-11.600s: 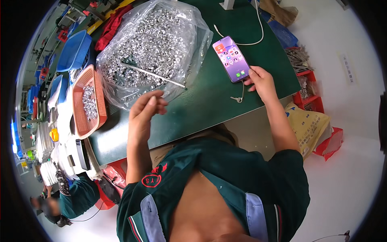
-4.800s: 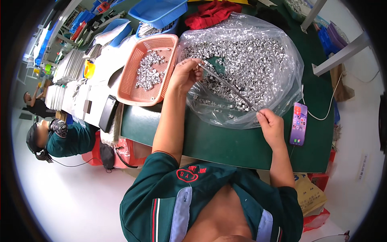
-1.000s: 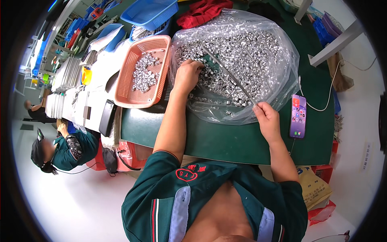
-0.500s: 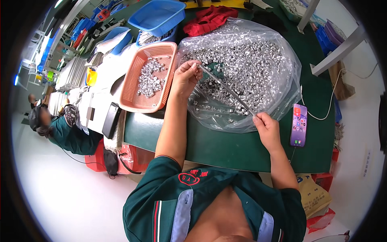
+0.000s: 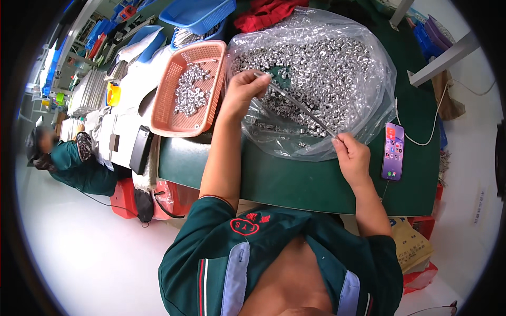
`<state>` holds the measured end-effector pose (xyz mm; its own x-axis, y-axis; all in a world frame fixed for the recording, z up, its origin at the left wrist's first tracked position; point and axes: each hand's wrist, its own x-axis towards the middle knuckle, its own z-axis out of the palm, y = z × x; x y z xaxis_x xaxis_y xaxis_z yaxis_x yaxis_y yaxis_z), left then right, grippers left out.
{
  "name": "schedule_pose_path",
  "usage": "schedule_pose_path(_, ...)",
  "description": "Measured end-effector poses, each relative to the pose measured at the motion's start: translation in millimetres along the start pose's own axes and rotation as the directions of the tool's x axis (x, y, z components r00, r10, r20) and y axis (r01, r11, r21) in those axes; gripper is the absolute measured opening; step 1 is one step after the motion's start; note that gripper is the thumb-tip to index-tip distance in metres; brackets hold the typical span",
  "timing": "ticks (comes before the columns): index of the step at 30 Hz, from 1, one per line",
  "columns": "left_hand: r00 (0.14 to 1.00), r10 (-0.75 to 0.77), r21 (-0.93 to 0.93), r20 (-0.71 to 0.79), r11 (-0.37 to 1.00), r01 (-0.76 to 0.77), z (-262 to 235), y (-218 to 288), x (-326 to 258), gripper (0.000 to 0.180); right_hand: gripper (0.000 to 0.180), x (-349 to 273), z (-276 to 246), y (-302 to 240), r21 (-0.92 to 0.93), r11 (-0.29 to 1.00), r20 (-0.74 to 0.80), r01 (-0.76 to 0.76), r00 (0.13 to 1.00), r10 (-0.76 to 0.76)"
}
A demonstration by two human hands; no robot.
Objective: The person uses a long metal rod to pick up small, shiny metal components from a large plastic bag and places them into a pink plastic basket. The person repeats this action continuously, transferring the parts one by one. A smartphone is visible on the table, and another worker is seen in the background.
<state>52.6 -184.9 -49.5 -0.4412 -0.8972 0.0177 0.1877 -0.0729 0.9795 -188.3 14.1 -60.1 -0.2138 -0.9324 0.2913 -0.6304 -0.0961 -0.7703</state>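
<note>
A clear plastic sheet [image 5: 369, 113] on the green table [image 5: 295, 181] holds a heap of small silver metal parts [image 5: 321, 58]. A thin metal rod [image 5: 300, 108] runs slanted across the heap. My right hand [image 5: 352, 155] is closed on the rod's near end at the sheet's front edge. My left hand [image 5: 243, 90] pinches at the rod's far end, fingers closed around small parts threaded there.
An orange basket [image 5: 205, 52] with several silver parts sits left of the sheet. A phone [image 5: 393, 151] on a white cable lies at the right. Blue bins [image 5: 197, 11] and a red cloth [image 5: 263, 10] are behind. Another person [image 5: 68, 163] in green works at the far left.
My left hand has slid a little toward the rod's far tip. My right hand keeps its grip on the near end. The view has shifted slightly.
</note>
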Motion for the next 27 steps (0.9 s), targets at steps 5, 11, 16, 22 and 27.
schedule_pose_path(5, 0.997, 0.054, 0.094, 0.049, 0.994, -0.058, 17.0, 2.9, -1.0, 0.029, 0.013, -1.5, -0.8, -0.8, 0.13, 0.985, 0.022, -0.11, 0.994, 0.108)
schedule_pose_path(11, 0.971, 0.237, 0.894, 0.016, 0.432, -0.12, -0.2, -11.1, 2.3, 0.02, 0.013, 0.3, -3.0, -2.0, 0.179, 0.974, 0.023, -0.137, 0.991, 0.135)
schedule_pose_path(16, 0.971, 0.238, 0.942, 0.012, 0.322, -0.09, 2.5, -24.8, 4.7, 0.017, 0.012, 0.6, -2.1, -1.6, 0.179, 0.976, 0.019, -0.12, 0.993, 0.119)
schedule_pose_path(22, 0.993, 0.097, -0.143, -0.068, 0.984, -0.106, -4.5, -12.1, 7.8, 0.014, 0.013, 2.3, -5.5, -3.4, 0.187, 0.973, -0.007, -0.134, 0.99, 0.138)
schedule_pose_path(27, 0.981, 0.15, -0.804, 0.125, 0.594, 0.011, -14.5, -21.2, 10.2, 0.03, 0.013, 1.9, -6.0, -1.4, 0.173, 0.977, 0.005, -0.123, 0.992, 0.124)
